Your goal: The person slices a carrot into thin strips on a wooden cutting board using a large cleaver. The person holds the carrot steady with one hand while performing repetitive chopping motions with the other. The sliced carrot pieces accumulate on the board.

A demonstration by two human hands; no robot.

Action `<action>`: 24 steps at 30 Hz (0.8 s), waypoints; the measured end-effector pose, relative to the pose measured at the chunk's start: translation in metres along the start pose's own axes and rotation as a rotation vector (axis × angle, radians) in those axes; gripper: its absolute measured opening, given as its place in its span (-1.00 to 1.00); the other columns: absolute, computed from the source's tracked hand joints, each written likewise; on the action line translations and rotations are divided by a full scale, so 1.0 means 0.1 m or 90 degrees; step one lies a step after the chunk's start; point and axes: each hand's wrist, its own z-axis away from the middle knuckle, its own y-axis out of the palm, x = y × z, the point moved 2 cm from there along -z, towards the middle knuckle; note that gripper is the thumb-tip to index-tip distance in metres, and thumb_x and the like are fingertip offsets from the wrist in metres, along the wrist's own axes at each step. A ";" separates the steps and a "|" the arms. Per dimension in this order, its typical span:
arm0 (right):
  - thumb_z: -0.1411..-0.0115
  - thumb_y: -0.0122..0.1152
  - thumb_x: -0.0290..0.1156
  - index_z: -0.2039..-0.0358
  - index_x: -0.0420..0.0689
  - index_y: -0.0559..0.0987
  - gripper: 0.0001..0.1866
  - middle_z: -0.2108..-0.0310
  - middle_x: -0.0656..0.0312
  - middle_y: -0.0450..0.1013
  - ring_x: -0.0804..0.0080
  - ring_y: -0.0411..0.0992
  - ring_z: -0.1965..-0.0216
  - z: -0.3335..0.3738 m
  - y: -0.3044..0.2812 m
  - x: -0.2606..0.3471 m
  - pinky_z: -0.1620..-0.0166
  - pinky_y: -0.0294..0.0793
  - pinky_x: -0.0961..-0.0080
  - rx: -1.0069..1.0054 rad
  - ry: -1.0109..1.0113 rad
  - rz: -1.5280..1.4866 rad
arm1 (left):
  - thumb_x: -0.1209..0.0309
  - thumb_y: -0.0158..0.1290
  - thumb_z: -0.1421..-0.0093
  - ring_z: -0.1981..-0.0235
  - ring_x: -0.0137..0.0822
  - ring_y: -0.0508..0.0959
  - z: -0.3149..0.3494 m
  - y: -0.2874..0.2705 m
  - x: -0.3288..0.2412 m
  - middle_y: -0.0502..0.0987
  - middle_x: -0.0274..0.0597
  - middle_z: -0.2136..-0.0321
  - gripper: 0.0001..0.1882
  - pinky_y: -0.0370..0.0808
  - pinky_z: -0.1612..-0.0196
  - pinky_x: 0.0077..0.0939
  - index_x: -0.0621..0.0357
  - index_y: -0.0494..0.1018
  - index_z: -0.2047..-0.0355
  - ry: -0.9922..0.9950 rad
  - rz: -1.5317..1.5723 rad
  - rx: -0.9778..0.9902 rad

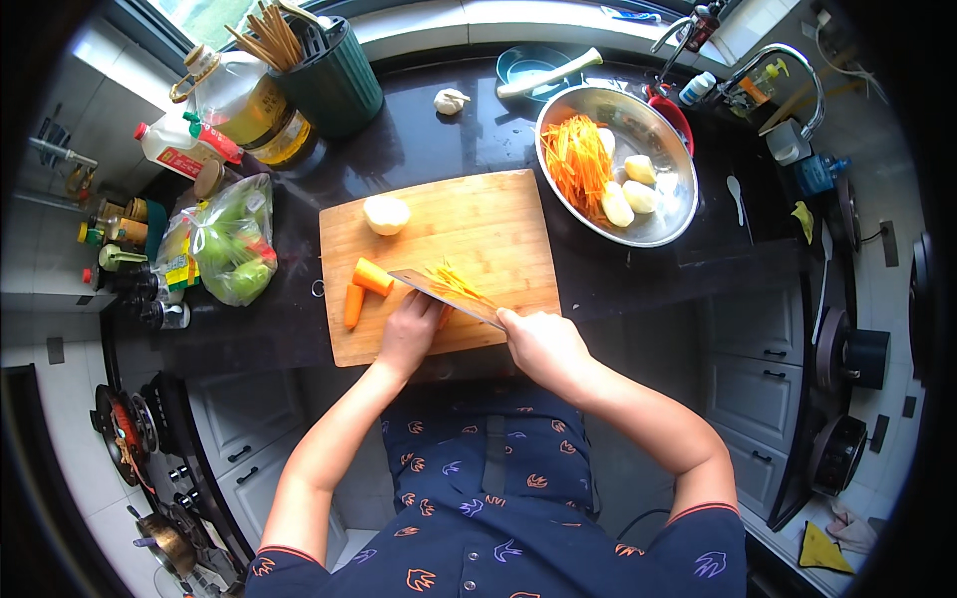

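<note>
On the wooden cutting board (478, 204), my right hand (546, 349) grips the handle end of a kitchen knife (424, 286), its blade slanting up to the left. Thin carrot strips (457, 281) lie along the blade's far side. My left hand (407, 329) is curled close against the near side, fingers pressed on a carrot piece (445, 316) that is mostly hidden by hand and knife. Two thick carrot chunks (373, 277) (353, 306) rest left of the blade. Farther back on the board sits a peeled potato (386, 214).
A steel bowl (670, 214) at the right holds carrot shreds (576, 164) and several peeled potatoes (639, 169). Garlic (451, 101) lies behind the board. To the left stand a bag of green produce (234, 244), an oil jug (244, 105) and a utensil holder (334, 85).
</note>
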 end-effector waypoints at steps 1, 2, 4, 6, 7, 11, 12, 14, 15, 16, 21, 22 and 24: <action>-0.27 0.02 -0.45 0.29 -0.23 0.50 -0.87 0.53 -0.13 0.55 -0.13 0.59 0.42 0.01 -0.01 -0.02 0.30 0.59 0.00 0.004 0.002 -0.003 | 0.43 0.19 -0.18 0.17 -0.09 0.62 -0.02 -0.02 -0.01 0.57 -0.12 0.27 -0.83 0.65 0.20 -0.29 0.15 0.57 0.21 0.001 0.006 -0.003; -0.27 0.03 -0.45 0.29 -0.23 0.50 -0.87 0.53 -0.13 0.55 -0.13 0.59 0.42 0.01 -0.01 -0.03 0.30 0.59 0.00 0.008 0.003 -0.006 | 0.44 0.18 -0.18 0.16 -0.08 0.62 -0.04 -0.05 -0.04 0.58 -0.12 0.27 -0.83 0.65 0.20 -0.29 0.16 0.56 0.21 0.001 0.011 -0.006; -0.27 0.03 -0.45 0.30 -0.24 0.51 -0.86 0.52 -0.14 0.55 -0.13 0.59 0.42 0.00 -0.01 -0.04 0.30 0.59 0.00 0.016 0.005 -0.009 | 0.45 0.18 -0.18 0.17 -0.09 0.62 -0.05 -0.06 -0.05 0.58 -0.12 0.28 -0.83 0.65 0.20 -0.29 0.15 0.56 0.20 0.002 0.014 -0.016; -0.26 0.02 -0.45 0.30 -0.24 0.51 -0.86 0.51 -0.14 0.55 -0.14 0.59 0.42 -0.02 -0.01 -0.04 0.30 0.59 0.00 0.022 0.006 -0.007 | 0.45 0.19 -0.17 0.18 -0.11 0.62 -0.05 -0.05 -0.04 0.57 -0.14 0.29 -0.83 0.65 0.21 -0.30 0.15 0.56 0.21 0.004 0.010 -0.031; -0.26 0.02 -0.45 0.30 -0.23 0.51 -0.86 0.51 -0.14 0.56 -0.14 0.59 0.42 -0.05 0.01 -0.05 0.30 0.59 0.00 0.025 0.012 -0.005 | 0.44 0.20 -0.17 0.19 -0.12 0.62 -0.06 -0.06 -0.05 0.57 -0.15 0.29 -0.83 0.64 0.21 -0.31 0.14 0.56 0.21 0.004 0.007 -0.030; -0.27 0.03 -0.45 0.29 -0.23 0.52 -0.86 0.48 -0.16 0.57 -0.15 0.60 0.39 -0.24 0.22 -0.07 0.29 0.60 -0.02 0.026 0.035 -0.011 | 0.42 0.23 -0.17 0.23 -0.17 0.61 -0.06 -0.07 -0.05 0.56 -0.17 0.30 -0.82 0.64 0.23 -0.35 0.13 0.56 0.22 0.003 0.001 -0.009; -0.27 0.03 -0.44 0.29 -0.24 0.52 -0.86 0.47 -0.16 0.58 -0.16 0.60 0.39 -0.28 0.24 -0.08 0.29 0.60 -0.02 0.025 0.042 -0.016 | 0.42 0.24 -0.17 0.24 -0.18 0.61 -0.06 -0.07 -0.05 0.56 -0.18 0.30 -0.82 0.64 0.23 -0.35 0.13 0.56 0.22 0.003 0.002 0.001; -0.27 0.03 -0.44 0.28 -0.23 0.52 -0.85 0.47 -0.16 0.58 -0.16 0.60 0.38 -0.30 0.24 -0.08 0.29 0.59 -0.03 0.017 0.035 -0.018 | 0.41 0.24 -0.16 0.25 -0.18 0.61 -0.06 -0.08 -0.06 0.56 -0.18 0.30 -0.81 0.64 0.24 -0.36 0.13 0.55 0.22 -0.003 -0.011 -0.005; -0.28 0.03 -0.44 0.28 -0.23 0.53 -0.85 0.47 -0.16 0.58 -0.16 0.60 0.38 -0.30 0.24 -0.07 0.28 0.59 -0.04 0.014 0.032 -0.019 | 0.41 0.24 -0.16 0.25 -0.19 0.61 -0.06 -0.09 -0.07 0.56 -0.18 0.30 -0.81 0.64 0.24 -0.37 0.13 0.55 0.22 -0.006 -0.016 -0.009; -0.28 0.03 -0.44 0.27 -0.23 0.53 -0.85 0.48 -0.16 0.57 -0.16 0.60 0.39 -0.30 0.23 -0.07 0.28 0.59 -0.04 0.014 0.026 -0.018 | 0.42 0.23 -0.17 0.24 -0.18 0.61 -0.06 -0.08 -0.07 0.56 -0.16 0.29 -0.81 0.64 0.23 -0.36 0.14 0.55 0.20 -0.011 -0.012 -0.011; -0.29 0.02 -0.44 0.26 -0.21 0.53 -0.85 0.52 -0.15 0.56 -0.15 0.59 0.41 -0.16 -0.01 0.02 0.30 0.59 -0.02 0.028 0.023 -0.023 | 0.48 0.15 -0.17 0.18 -0.11 0.60 0.00 0.01 0.00 0.56 -0.09 0.24 -0.77 0.64 0.19 -0.32 0.18 0.55 0.13 -0.012 0.005 -0.023; -0.29 0.02 -0.44 0.26 -0.20 0.53 -0.85 0.51 -0.14 0.56 -0.15 0.60 0.41 -0.12 -0.04 0.02 0.30 0.59 -0.02 0.031 0.019 -0.018 | 0.49 0.13 -0.17 0.16 -0.10 0.60 0.01 0.03 0.00 0.57 -0.08 0.23 -0.76 0.64 0.18 -0.32 0.19 0.55 0.13 -0.007 0.007 -0.022; -0.29 0.02 -0.44 0.27 -0.19 0.53 -0.86 0.51 -0.13 0.56 -0.14 0.60 0.41 -0.07 -0.07 0.01 0.30 0.59 0.00 0.036 0.009 -0.008 | 0.51 0.10 -0.17 0.14 -0.07 0.60 0.04 0.05 0.02 0.57 -0.05 0.21 -0.74 0.64 0.16 -0.30 0.20 0.55 0.11 0.001 0.012 -0.020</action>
